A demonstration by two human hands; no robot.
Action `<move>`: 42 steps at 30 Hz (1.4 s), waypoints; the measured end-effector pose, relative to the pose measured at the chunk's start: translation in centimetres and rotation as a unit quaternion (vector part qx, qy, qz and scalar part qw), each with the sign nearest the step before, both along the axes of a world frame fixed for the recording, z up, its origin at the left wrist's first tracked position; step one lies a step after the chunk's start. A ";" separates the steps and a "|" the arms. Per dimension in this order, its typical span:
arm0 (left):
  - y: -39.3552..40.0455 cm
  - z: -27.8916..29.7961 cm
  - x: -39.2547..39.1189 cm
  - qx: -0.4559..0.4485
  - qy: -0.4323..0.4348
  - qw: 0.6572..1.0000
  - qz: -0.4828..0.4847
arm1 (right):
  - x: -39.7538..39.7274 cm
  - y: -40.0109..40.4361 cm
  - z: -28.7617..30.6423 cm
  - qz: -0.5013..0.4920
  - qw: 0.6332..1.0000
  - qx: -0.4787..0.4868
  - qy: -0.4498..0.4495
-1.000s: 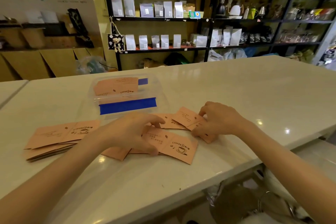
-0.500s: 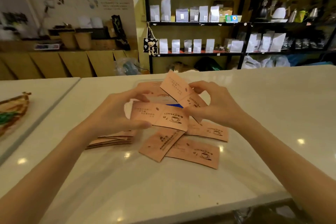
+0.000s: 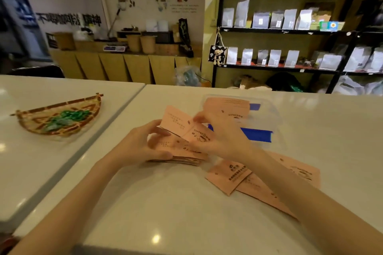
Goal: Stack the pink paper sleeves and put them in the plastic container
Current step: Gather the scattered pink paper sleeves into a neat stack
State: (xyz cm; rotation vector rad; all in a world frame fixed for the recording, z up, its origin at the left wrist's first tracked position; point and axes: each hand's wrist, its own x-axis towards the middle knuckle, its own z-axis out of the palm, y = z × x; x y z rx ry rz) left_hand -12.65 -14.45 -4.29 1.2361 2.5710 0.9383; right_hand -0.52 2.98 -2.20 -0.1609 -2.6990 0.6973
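The left hand [image 3: 141, 143] grips the pink stack [image 3: 178, 151]; the right hand [image 3: 217, 136] pinches a sleeve [image 3: 182, 124] printed "COFFEE". The near counter [image 3: 165, 213] lies bare.

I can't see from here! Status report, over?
Left hand holds stack. Right hand adding sleeve. Loose sleeves on counter. Container open, nothing blocking.

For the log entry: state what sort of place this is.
Probably a coffee shop or coffee retailer. Black shelves hold rows of silver pouches, the pink paper sleeves are printed "COFFEE" with a cup, and a scale sits on the back counter.
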 end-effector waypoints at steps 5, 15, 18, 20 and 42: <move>-0.2 0.0 0.3 -0.011 -0.016 1.000 -0.002 | -0.8 -0.3 -1.6 0.003 0.998 0.036 -0.052; 1.8 2.1 4.6 -0.025 0.071 0.992 -0.097 | 3.3 1.6 -0.1 0.012 0.996 -0.008 -0.093; 3.8 2.0 7.1 -0.022 0.119 0.984 -0.127 | 6.4 3.5 0.8 -0.016 0.996 -0.049 -0.074; 5.2 1.4 8.6 -0.058 0.183 0.970 -0.151 | 8.4 4.4 1.0 -0.039 0.995 -0.041 -0.082; 8.5 -0.6 10.3 -0.211 0.254 0.932 -0.148 | 15.8 5.8 -3.5 -0.088 0.983 0.091 -0.132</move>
